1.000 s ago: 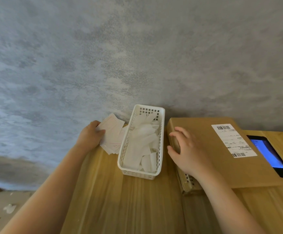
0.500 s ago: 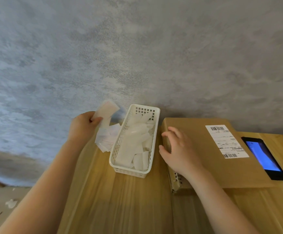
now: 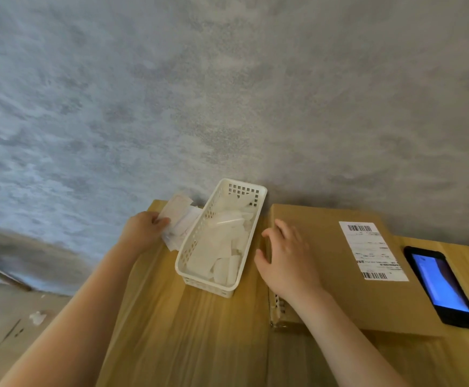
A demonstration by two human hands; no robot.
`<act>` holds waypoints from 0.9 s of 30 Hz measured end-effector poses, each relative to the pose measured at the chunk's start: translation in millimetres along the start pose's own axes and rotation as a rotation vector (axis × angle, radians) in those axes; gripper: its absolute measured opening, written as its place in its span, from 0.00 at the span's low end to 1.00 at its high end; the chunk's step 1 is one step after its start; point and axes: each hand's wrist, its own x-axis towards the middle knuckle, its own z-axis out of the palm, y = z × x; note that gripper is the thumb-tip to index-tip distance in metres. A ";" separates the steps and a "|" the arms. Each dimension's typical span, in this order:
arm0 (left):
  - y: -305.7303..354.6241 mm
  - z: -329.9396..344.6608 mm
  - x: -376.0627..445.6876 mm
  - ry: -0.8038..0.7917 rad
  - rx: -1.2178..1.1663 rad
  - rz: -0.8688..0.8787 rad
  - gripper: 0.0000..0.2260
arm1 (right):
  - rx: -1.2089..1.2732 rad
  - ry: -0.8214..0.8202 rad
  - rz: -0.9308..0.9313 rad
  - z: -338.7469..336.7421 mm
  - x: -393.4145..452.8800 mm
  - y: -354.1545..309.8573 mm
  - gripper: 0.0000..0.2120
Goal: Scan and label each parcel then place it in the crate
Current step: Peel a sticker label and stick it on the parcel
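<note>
Your fingers on the left hand are curling round a white label sheet, pinching its near edge with the thumb on top, above a loose pile of labels that is lying on the desk at about ten o'clock from the basket. Your right hand is resting palm-down on the near-left corner of the cardboard parcel, fingers spread and only lightly bent over its edge, gripping nothing.

The parcel is lying flat on the desk at about two o'clock from your right wrist, its far edge close to the grey wall. A printed shipping label with barcodes is sitting on its top face toward the right. A phone with a lit blue screen is lying just beside the label at three o'clock, partly on the parcel's right edge.

The white plastic basket, holding pale backing strips, is standing between your two hands, just left of the parcel.
</note>
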 end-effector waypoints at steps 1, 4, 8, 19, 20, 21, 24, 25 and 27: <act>0.3 -0.9 -4.0 0.020 -0.029 0.004 0.12 | 0.000 0.002 -0.003 0.3 0.6 0.4 0.21; 9.0 -9.7 -16.9 0.094 -0.106 0.046 0.09 | -0.004 0.017 -0.014 -0.2 0.8 1.0 0.20; 40.1 -33.5 -35.6 0.204 -0.214 0.114 0.07 | 0.099 0.042 -0.026 -2.7 1.1 2.5 0.18; 151.5 -12.4 -125.9 -0.207 -0.253 0.400 0.10 | 0.976 0.028 0.104 -56.0 -29.8 37.7 0.16; 158.4 -4.3 -132.2 -0.237 -0.268 0.418 0.09 | 0.964 0.031 0.113 -58.1 -33.6 42.8 0.13; 163.9 3.2 -137.6 -0.256 -0.274 0.439 0.08 | 0.930 0.054 0.114 -60.1 -37.2 48.3 0.09; 176.9 22.1 -151.9 -0.202 -0.347 0.482 0.05 | 0.870 0.121 0.114 -65.8 -47.9 67.1 0.04; 179.9 26.9 -157.0 -0.162 -0.400 0.495 0.08 | 0.885 0.129 0.127 -67.9 -51.6 72.8 0.05; 184.3 37.0 -165.3 -0.110 -0.489 0.521 0.12 | 0.914 0.138 0.148 -71.2 -58.6 83.6 0.06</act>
